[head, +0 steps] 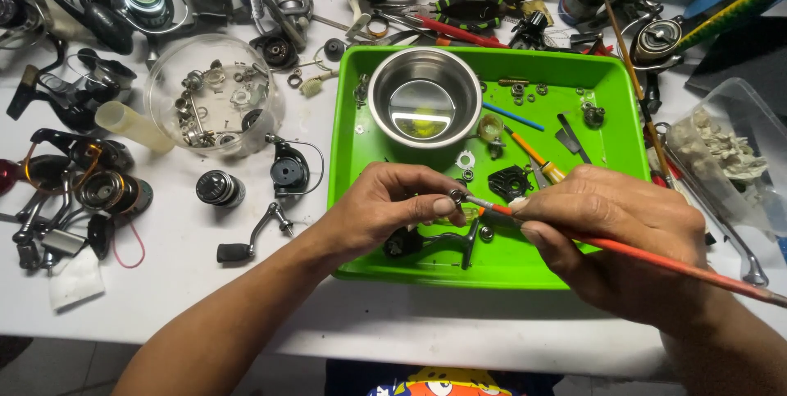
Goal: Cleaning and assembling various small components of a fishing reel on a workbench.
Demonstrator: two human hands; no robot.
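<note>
Two hands work over a green tray (361, 199), which sits on a white table (164, 281) and serves as the landmark for everything else. Inside the tray, toward its far edge, stands a steel bowl (424, 97); small washers, screws and a black plate (510, 183) lie scattered to the bowl's right. Left of the tray sits a clear round tub (215, 94) of small metal parts, and further left lie several fishing reels (90, 187). A black crank handle (254, 236) lies just off the tray's left side. Right of the tray is a clear bag (730, 146) of pale bits.

Over the tray's near half, the right hand (611, 236) is closed around an orange brush (656, 258), fingers pinching it near the metal ferrule, with the long handle running off past the tray's right edge. The left hand (393, 203) is curled, its thumb and fingertips pinching a small metal part (456, 196), which the brush tip touches. Below the left hand, on the tray floor, a dark reel piece (434, 240) lies partly hidden.
</note>
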